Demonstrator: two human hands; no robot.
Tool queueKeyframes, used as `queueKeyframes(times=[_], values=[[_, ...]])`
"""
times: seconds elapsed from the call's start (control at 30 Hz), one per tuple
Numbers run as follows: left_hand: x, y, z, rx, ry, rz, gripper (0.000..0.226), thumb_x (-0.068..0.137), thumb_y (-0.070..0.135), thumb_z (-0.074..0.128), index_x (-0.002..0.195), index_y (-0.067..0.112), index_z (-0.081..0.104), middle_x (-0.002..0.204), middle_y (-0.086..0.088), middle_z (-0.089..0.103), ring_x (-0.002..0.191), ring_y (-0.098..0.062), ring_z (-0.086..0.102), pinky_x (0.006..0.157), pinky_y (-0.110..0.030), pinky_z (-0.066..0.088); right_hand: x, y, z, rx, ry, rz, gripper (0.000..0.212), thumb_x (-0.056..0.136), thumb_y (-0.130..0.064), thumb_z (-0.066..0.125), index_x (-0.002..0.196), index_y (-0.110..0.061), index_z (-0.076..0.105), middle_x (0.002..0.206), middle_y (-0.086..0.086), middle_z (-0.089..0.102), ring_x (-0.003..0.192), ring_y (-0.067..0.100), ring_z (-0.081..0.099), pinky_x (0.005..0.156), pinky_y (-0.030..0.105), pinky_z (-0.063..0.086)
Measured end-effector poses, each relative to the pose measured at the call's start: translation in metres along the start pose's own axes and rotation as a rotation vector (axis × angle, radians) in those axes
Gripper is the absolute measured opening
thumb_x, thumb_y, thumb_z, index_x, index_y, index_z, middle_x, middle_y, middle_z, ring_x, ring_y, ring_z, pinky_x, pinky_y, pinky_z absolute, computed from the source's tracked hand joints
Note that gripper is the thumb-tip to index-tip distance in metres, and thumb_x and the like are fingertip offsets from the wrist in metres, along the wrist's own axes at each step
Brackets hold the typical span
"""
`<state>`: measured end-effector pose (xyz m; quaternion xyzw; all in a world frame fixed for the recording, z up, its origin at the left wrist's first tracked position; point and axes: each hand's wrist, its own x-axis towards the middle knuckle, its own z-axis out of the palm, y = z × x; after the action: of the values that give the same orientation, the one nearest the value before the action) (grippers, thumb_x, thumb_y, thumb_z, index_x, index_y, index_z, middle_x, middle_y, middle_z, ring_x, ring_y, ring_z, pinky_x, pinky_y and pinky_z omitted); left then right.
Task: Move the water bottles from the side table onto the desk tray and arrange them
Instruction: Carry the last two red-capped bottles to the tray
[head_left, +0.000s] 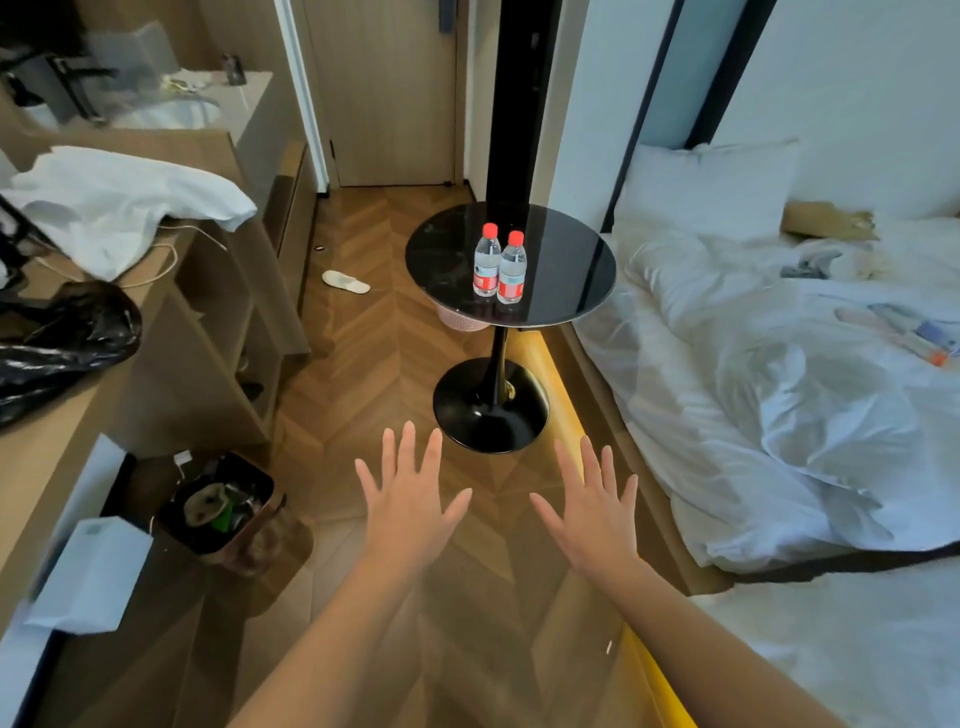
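Two clear water bottles with red caps and red labels stand upright side by side, touching, on a round black side table (566, 260): the left bottle (487, 262) and the right bottle (512, 270). My left hand (408, 501) and my right hand (589, 509) are stretched out over the wooden floor, palms down, fingers spread, holding nothing. Both hands are well short of the table, nearer to me than its black pedestal base. The wooden desk (171, 322) runs along the left. No tray is in view.
The desk holds a white cloth (119, 202) and a black plastic bag (62, 338). A full waste bin (218, 501) stands on the floor at lower left. A bed (779, 364) with a rumpled white duvet fills the right side. One slipper (345, 281) lies on the floor behind.
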<state>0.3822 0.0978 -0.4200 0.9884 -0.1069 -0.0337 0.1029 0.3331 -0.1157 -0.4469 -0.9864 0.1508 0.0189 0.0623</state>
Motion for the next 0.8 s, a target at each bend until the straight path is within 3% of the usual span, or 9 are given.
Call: queueKeyframes(times=[0.37, 0.6, 0.8], values=[[0.159, 0.068, 0.031, -0.045, 0.028, -0.096, 0.077, 0.093, 0.063, 0.034, 0.155, 0.027, 0.006, 0.163, -0.005, -0.003, 0.149, -0.027, -0.012, 0.115, -0.059, 0.001, 0.193, 0.063, 0.009, -0.019, -0.005, -0.121, 0.074, 0.090, -0.073, 0.026, 0.152, -0.041, 0.001, 0.165, 0.001, 0.004, 0.151, 0.032, -0.001, 0.112, 0.061, -0.006], [0.238, 0.098, 0.032, -0.076, 0.056, -0.181, 0.075, 0.093, 0.060, 0.039, 0.154, 0.026, 0.011, 0.163, -0.006, 0.000, 0.149, -0.027, -0.010, 0.115, -0.060, 0.003, 0.299, 0.081, -0.023, -0.001, -0.009, -0.240, 0.072, 0.093, -0.067, 0.034, 0.154, -0.038, 0.007, 0.165, 0.001, 0.007, 0.151, 0.030, 0.002, 0.118, 0.062, 0.008], [0.295, 0.097, 0.042, -0.083, 0.011, -0.223, 0.076, 0.093, 0.061, 0.038, 0.154, 0.026, 0.010, 0.163, -0.005, -0.002, 0.148, -0.027, -0.012, 0.115, -0.059, 0.001, 0.361, 0.071, -0.026, 0.038, -0.068, -0.260, 0.073, 0.095, -0.063, 0.036, 0.155, -0.035, 0.006, 0.165, 0.003, 0.003, 0.152, 0.030, -0.001, 0.119, 0.060, 0.008]])
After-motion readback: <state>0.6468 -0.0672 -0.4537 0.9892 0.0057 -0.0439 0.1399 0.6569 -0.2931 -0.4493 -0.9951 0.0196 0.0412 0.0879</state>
